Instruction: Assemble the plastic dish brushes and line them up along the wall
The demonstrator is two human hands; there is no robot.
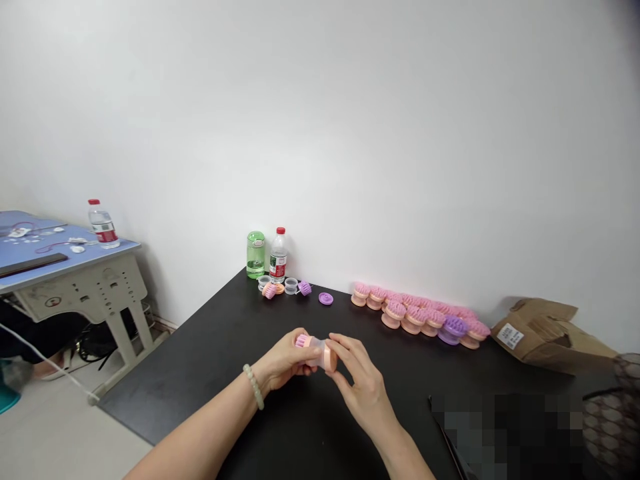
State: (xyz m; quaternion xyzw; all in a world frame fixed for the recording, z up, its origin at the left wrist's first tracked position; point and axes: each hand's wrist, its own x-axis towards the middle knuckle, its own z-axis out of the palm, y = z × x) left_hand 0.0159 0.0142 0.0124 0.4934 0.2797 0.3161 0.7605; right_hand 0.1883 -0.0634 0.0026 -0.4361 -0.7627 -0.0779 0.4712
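Being gripped closely by the left hand (pixel 284 361), a pink-bristled scalp brush (pixel 311 347) is held over the black tabletop (pixel 200 393). Its peach end (pixel 331 357) is pinched narrowly by the right hand (pixel 363 383).

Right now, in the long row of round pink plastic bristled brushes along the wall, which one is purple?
The purple brush toward the row's right end, at the front; the pink brushes around it have peach bases.

Left hand (pixel 285 360), right hand (pixel 363 383), pink scalp brush (pixel 316 351)
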